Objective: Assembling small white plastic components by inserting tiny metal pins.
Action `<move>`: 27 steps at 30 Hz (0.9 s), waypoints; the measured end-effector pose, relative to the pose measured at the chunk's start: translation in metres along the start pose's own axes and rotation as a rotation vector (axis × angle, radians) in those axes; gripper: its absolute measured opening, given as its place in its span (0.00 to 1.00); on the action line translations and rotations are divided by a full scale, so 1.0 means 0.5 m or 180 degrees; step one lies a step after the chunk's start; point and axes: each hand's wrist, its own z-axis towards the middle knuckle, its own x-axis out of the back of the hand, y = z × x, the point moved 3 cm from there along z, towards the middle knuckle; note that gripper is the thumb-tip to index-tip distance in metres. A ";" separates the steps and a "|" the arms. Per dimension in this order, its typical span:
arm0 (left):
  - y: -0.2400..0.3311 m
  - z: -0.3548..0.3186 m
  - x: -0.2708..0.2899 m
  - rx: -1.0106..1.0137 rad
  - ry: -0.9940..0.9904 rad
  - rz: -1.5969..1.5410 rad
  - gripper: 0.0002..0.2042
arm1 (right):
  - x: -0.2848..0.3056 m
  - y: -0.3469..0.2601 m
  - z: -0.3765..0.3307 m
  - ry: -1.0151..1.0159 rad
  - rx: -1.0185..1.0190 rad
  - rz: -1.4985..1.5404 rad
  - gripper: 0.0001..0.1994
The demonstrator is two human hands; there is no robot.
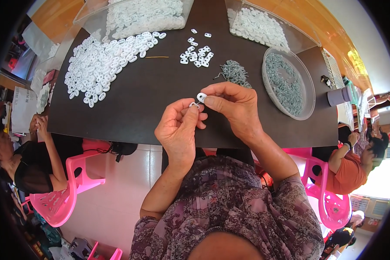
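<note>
My right hand (236, 106) is closed, pinching a white oval plastic piece with holes (201, 97) between thumb and fingertips. Just below and left of it, my left hand (177, 132) pinches a smaller white plastic piece (193, 105), partly hidden by the thumb. Both pieces are close together over the table's near part; whether they touch I cannot tell. Past my right hand lies a heap of small grey screw-like pieces (234, 73). Small white two-holed plates (196, 56) are scattered beyond my hands.
On the dark table (117, 121), a large pile of white oval pieces (93, 65) spreads at left, with a thin wooden stick (157, 56) beside it. Clear bins (187, 17) stand at the back. A round tub (310, 102) of grey pieces sits right, near a grey cup (339, 96). People sit both sides.
</note>
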 end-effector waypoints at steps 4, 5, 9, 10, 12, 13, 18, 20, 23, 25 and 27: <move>0.000 0.000 -0.002 -0.0009 -0.0018 0.0007 0.06 | -0.001 0.002 -0.002 -0.0009 -0.0027 -0.0036 0.06; 0.000 0.000 -0.002 0.0009 -0.0005 0.0019 0.06 | 0.000 0.004 -0.001 -0.0010 -0.0006 -0.0085 0.06; -0.003 0.000 -0.003 0.0001 -0.0008 -0.0013 0.06 | 0.001 0.004 -0.003 0.0021 0.0050 -0.0251 0.06; -0.005 0.000 -0.004 -0.0005 -0.0014 0.0011 0.06 | 0.000 0.005 -0.004 0.0019 0.0045 -0.0252 0.06; -0.007 0.001 -0.003 -0.0006 -0.0023 0.0034 0.06 | 0.000 0.004 -0.006 0.0098 0.0163 -0.0526 0.06; -0.008 0.001 -0.002 -0.0008 -0.0026 0.0034 0.07 | 0.000 0.006 -0.007 0.0099 0.0160 -0.0527 0.06; -0.011 0.003 -0.003 -0.0132 -0.0129 -0.0180 0.08 | -0.006 0.006 -0.010 0.0084 0.0578 -0.1128 0.07; -0.013 0.005 -0.002 -0.0146 -0.0140 -0.0102 0.10 | -0.010 0.006 -0.009 0.0076 0.0692 -0.1223 0.07; -0.013 0.009 -0.003 -0.0042 -0.0118 -0.0196 0.10 | -0.010 0.008 -0.010 0.0064 0.1131 -0.1591 0.08; -0.015 0.012 -0.001 -0.0029 -0.0127 -0.0243 0.11 | -0.010 0.003 -0.012 0.0067 0.1456 -0.1859 0.10; -0.012 0.014 0.000 -0.0021 -0.0128 -0.0287 0.11 | -0.018 -0.011 -0.015 -0.0003 0.1856 -0.2407 0.15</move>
